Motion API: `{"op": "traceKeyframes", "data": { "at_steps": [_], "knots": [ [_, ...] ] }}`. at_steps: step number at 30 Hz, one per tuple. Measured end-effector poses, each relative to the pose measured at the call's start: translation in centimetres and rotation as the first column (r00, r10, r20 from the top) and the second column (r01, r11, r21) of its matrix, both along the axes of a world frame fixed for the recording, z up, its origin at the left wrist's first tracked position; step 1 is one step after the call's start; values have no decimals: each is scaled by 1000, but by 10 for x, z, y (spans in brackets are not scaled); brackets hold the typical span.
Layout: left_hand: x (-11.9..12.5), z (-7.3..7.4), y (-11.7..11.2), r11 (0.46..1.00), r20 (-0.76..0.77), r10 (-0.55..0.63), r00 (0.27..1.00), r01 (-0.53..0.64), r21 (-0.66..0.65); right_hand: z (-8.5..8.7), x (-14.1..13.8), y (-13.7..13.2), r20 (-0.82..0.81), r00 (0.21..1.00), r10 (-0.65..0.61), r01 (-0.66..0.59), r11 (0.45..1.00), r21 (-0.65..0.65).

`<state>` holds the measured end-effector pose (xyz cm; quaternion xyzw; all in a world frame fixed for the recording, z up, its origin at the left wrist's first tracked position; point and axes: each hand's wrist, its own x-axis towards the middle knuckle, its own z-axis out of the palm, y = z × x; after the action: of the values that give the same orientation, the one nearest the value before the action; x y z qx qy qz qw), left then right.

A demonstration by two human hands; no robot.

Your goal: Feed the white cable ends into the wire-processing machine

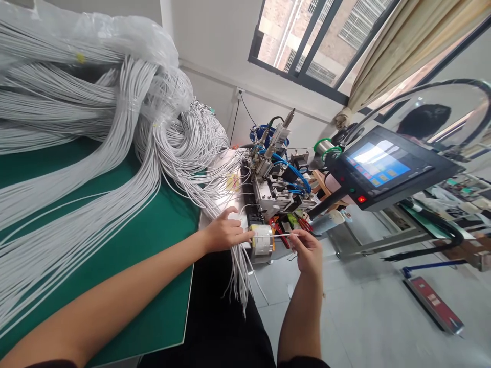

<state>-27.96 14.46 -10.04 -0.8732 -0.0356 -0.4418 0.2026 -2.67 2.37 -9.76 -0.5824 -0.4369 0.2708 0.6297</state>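
While my left hand (pixel 224 232) is pinching the white cables (pixel 240 260) at the table (pixel 153 240) edge, my right hand (pixel 309 250) is gripping one thin cable end (pixel 282 235). It is spanning between both hands.

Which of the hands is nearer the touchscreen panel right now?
Right. The right hand pinches a thin white wire below and left of the touchscreen panel; the left hand sits farther left, by the cable bundle.

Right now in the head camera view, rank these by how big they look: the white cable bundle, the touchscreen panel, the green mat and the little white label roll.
Largest to smallest, as they look:
1. white cable bundle
2. green mat, partly covered by the cables, so its place against them is unsure
3. touchscreen panel
4. white label roll
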Motion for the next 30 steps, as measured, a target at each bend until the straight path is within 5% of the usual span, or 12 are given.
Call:
{"op": "traceKeyframes", "data": {
  "at_steps": [5, 30],
  "knots": [
    [-1, -2, 0, 996, -52, 37, 998, -41, -76, -2, -15, 14, -198, 980, -36, 54, 995, 86],
    [4, -2, -2, 939, -47, 314, 948, -317, -129, -1, -30, 29, -237, 965, 116, -117, 993, 11]
  ]
}}
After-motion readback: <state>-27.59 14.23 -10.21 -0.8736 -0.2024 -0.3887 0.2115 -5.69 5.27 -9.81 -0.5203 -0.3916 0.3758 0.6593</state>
